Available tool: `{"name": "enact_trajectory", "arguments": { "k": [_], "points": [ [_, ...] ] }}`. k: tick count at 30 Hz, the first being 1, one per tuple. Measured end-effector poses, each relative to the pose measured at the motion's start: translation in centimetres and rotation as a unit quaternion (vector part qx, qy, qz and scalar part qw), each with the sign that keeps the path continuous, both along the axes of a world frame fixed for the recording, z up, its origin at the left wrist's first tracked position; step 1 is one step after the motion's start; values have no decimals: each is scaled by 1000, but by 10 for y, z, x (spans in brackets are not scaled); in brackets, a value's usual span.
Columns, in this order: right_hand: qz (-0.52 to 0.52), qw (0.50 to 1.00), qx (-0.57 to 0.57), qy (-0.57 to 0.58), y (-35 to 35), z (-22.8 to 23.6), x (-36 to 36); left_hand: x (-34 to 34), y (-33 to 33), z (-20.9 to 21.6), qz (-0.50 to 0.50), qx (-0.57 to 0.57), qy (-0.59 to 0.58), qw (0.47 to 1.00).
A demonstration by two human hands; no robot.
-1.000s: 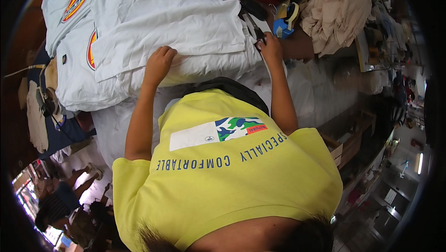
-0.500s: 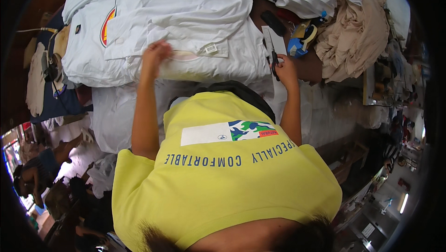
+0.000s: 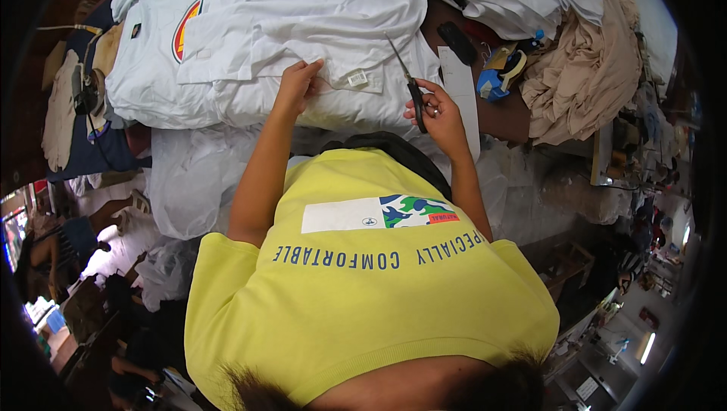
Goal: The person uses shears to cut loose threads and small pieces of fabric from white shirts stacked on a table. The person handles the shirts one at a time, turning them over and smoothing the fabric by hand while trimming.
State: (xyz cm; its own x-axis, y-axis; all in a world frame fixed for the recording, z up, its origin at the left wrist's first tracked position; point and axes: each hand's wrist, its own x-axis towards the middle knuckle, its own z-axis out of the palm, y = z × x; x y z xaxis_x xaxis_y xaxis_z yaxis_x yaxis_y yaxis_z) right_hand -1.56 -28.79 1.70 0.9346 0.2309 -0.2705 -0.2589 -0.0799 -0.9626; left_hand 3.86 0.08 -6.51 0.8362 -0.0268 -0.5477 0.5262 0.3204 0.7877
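Left hand (image 3: 297,85): pinches the shirt (image 3: 318,25) edge beside its tag (image 3: 357,78), atop the stack.
Right hand (image 3: 435,112): closed around scissors (image 3: 409,85) (blades up).
Handling: soft, light, limp cloth; best gripped near the tag.

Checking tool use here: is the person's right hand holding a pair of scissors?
Yes, the right hand grips black-handled scissors, blades pointing up over the white shirts.
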Motion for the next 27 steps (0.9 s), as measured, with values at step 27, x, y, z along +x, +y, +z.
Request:
{"name": "enact_trajectory", "arguments": {
  "k": [27],
  "points": [
    [51,910,-355,-206,38,-1,-25,-35,-31,22,34,-186,-87,978]
  ]
}}
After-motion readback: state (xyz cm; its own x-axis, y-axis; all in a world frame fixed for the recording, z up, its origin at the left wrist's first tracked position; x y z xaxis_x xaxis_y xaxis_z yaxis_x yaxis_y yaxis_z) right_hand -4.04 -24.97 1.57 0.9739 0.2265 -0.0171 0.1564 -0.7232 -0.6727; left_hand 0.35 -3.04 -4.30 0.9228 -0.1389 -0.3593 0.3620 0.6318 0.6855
